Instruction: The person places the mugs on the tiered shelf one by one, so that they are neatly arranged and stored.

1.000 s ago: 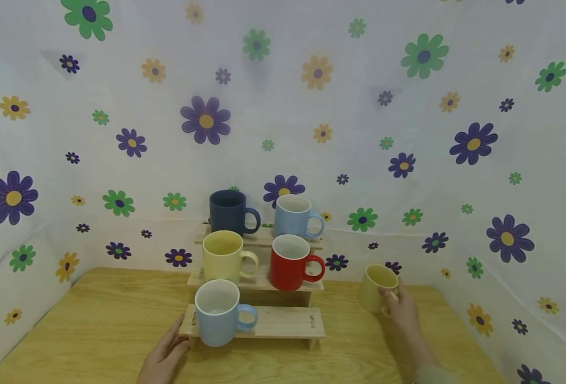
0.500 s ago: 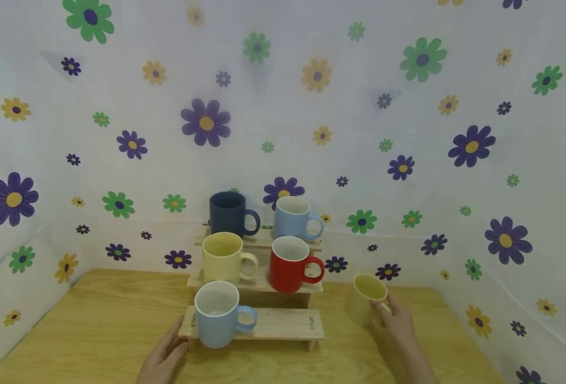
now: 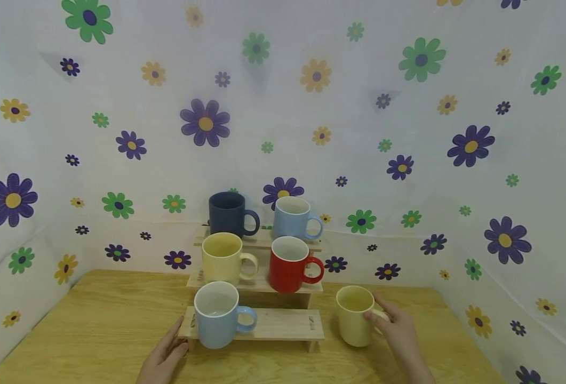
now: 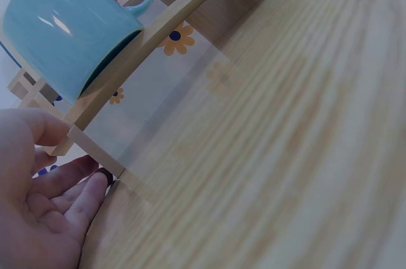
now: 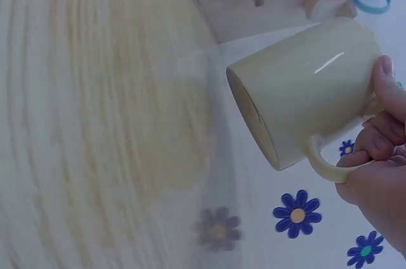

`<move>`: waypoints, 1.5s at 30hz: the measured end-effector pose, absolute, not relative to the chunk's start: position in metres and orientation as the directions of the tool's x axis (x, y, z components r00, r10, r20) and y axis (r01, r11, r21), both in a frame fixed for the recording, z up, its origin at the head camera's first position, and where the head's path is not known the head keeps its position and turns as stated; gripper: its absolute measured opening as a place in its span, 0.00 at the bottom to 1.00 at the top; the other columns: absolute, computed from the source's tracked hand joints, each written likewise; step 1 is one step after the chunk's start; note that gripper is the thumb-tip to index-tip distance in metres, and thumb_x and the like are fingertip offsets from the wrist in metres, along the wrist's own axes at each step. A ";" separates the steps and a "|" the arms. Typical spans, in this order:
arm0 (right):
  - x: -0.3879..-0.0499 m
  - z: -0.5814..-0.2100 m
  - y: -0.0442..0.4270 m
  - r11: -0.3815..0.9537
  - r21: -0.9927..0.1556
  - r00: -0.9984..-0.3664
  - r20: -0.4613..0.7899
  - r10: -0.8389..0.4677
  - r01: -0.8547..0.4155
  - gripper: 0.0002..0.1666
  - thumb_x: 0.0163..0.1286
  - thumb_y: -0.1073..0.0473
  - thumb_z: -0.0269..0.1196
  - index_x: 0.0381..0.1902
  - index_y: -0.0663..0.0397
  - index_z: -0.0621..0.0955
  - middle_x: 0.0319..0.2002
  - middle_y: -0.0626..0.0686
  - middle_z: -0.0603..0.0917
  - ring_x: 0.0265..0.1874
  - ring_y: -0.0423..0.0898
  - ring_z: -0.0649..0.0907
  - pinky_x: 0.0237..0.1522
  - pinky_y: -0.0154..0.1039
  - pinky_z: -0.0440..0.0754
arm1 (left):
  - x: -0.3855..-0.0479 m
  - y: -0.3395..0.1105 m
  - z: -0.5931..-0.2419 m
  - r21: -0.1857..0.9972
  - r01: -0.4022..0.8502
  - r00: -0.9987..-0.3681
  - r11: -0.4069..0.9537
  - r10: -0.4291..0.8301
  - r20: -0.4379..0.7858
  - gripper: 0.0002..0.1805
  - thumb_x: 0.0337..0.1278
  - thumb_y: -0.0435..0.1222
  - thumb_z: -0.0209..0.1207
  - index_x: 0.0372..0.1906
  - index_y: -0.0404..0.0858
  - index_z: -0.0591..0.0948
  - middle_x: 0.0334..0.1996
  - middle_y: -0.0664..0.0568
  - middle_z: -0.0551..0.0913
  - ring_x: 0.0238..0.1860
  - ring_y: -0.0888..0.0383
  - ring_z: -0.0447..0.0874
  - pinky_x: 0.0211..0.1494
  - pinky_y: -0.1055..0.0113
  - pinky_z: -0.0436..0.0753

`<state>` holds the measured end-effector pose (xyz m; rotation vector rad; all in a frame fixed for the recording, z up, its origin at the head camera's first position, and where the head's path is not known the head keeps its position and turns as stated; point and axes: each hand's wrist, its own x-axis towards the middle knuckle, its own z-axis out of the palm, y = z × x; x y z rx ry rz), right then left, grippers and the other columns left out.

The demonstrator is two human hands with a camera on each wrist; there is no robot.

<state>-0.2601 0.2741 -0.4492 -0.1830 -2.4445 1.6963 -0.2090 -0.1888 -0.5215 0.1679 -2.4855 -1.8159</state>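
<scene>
By its handle, my right hand point(image 3: 394, 328) grips a pale yellow mug point(image 3: 353, 320) beside the right end of a three-step wooden stand point(image 3: 283, 324). In the right wrist view, thumb and fingers curl about the handle, and the mug's underside shows, off the table. My left hand point(image 3: 164, 354) holds the stand's lowest step at its left end; in the left wrist view its fingers point(image 4: 73, 196) bend against the leg. A light blue mug point(image 3: 217, 320) stands on the left of that step, with bare board to its right.
The middle step bears another yellow mug point(image 3: 222, 260) and a red mug point(image 3: 287, 266). On the top step are a dark blue mug point(image 3: 227, 213) and a light blue mug point(image 3: 291, 217). Flower-printed cloth point(image 3: 263, 96) hangs behind the wooden table point(image 3: 100, 320).
My right hand has brought the yellow mug left and nearer, towards the lowest step's right end. The left hand and the mugs on the stand have stayed in place.
</scene>
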 end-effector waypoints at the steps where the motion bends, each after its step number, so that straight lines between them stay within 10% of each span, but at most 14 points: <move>1: -0.257 -0.447 0.273 0.344 -0.939 -0.980 0.065 0.190 0.004 0.41 0.60 0.53 0.70 0.68 0.59 0.68 0.67 0.63 0.66 0.59 0.53 0.70 0.45 0.25 0.74 | -0.209 -0.189 -0.521 0.952 -0.059 -0.992 0.300 -0.125 -0.022 0.33 0.69 0.37 0.50 0.75 0.39 0.55 0.54 0.39 0.78 0.56 0.46 0.76 0.60 0.50 0.73; 10: -0.238 -0.424 0.260 0.271 -0.961 -0.985 0.102 0.137 -0.061 0.37 0.60 0.56 0.69 0.66 0.56 0.72 0.63 0.61 0.72 0.44 0.37 0.78 0.46 0.29 0.76 | -0.208 -0.188 -0.522 0.959 -0.070 -0.991 0.275 -0.128 -0.035 0.33 0.68 0.37 0.49 0.75 0.40 0.54 0.56 0.37 0.77 0.58 0.44 0.75 0.63 0.45 0.68; 45: -0.247 -0.438 0.158 -0.074 -0.981 -0.982 0.184 -0.033 -0.181 0.27 0.54 0.71 0.69 0.55 0.67 0.79 0.28 0.50 0.76 0.29 0.39 0.75 0.30 0.28 0.76 | -0.206 -0.187 -0.518 0.957 -0.055 -0.991 0.286 -0.132 -0.017 0.33 0.69 0.38 0.51 0.75 0.39 0.55 0.54 0.38 0.78 0.55 0.45 0.77 0.61 0.45 0.71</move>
